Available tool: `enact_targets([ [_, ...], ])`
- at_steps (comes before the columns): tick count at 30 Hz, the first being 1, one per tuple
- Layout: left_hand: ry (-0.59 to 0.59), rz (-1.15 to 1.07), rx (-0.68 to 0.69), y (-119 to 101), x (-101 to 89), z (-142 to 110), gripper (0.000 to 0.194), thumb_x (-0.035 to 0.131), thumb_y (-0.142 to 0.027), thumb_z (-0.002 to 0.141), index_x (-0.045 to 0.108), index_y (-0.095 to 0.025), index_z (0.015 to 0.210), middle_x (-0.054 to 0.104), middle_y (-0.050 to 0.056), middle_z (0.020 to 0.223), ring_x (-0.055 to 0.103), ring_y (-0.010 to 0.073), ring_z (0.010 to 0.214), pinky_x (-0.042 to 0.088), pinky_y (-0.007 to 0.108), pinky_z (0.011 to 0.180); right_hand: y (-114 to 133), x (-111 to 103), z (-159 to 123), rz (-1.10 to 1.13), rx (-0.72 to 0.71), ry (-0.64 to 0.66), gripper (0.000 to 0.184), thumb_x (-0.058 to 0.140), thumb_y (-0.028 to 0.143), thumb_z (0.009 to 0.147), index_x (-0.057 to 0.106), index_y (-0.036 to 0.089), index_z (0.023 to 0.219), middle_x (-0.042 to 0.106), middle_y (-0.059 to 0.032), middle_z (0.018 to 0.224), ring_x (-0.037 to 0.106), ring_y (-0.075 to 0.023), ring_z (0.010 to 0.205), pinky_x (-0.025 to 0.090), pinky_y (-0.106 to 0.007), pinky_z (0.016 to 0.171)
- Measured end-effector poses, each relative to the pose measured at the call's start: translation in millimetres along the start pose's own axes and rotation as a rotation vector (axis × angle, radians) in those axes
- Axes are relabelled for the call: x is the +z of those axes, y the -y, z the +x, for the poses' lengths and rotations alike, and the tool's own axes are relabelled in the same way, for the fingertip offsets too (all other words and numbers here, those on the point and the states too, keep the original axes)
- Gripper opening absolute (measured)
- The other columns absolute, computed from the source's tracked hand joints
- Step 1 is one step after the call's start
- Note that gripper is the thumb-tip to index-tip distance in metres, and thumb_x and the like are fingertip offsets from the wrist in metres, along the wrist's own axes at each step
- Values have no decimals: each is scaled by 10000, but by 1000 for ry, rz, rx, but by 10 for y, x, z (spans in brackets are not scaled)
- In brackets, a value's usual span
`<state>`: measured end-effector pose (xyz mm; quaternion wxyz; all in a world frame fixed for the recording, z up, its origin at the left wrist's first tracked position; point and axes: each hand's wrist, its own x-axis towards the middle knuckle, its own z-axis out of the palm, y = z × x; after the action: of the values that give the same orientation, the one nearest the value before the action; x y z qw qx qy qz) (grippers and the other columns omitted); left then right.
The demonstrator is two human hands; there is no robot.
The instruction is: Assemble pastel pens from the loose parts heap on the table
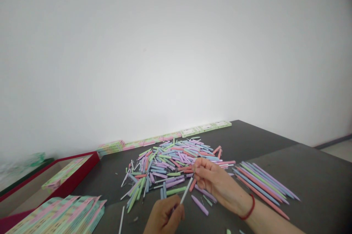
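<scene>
A thin white pen refill [187, 190] with a dark tip slants upward between my hands, over the near side of a pile of pen parts. My left hand [165, 215] is closed around its lower end. At its upper, dark end, the fingers of my right hand [210, 176] are pinched together; whether they also hold a small part is too fine to tell. The heaped pen parts [170, 160] are purple, blue, green and coral, mixed with white refills. A purple pen piece [200, 205] lies just below my right hand.
A row of slim pens [264, 182] lies to the right on the dark table [310, 175]. Flat printed packs [63, 214] fan out at lower left, beside a red open box [82, 170]. Printed boxes [189, 131] line the wall, and a loose white refill [121, 220] lies near the front.
</scene>
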<state>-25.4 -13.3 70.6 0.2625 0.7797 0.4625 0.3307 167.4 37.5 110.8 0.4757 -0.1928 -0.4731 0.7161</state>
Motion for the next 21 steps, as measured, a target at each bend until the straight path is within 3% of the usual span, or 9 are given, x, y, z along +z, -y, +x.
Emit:
enact_targets([
  [6, 13, -38, 8, -8, 45, 11, 443, 326, -488, 913, 483, -193, 622, 472, -11, 590, 464, 147, 575, 303, 244, 556, -26, 54, -8, -122, -12, -25, 246, 711, 335, 709, 519, 185, 738, 504, 76, 566, 409, -59, 451, 302, -193, 472],
  [15, 44, -167, -1, -62, 94, 18, 520, 301, -600, 893, 484, -189, 633, 414, -27, 587, 402, 137, 563, 290, 250, 556, -55, 30, -16, -250, -6, 3, 242, 643, 378, 765, 508, 181, 729, 498, 73, 550, 373, -60, 439, 271, -192, 455],
  [21, 58, -231, -18, -85, 95, 26, 386, 448, -546, 844, 463, -198, 679, 380, -45, 608, 331, 124, 565, 256, 244, 537, -44, 33, -17, -279, -54, -21, 249, 617, 395, 794, 500, 184, 731, 498, 82, 516, 394, -62, 421, 281, -194, 463],
])
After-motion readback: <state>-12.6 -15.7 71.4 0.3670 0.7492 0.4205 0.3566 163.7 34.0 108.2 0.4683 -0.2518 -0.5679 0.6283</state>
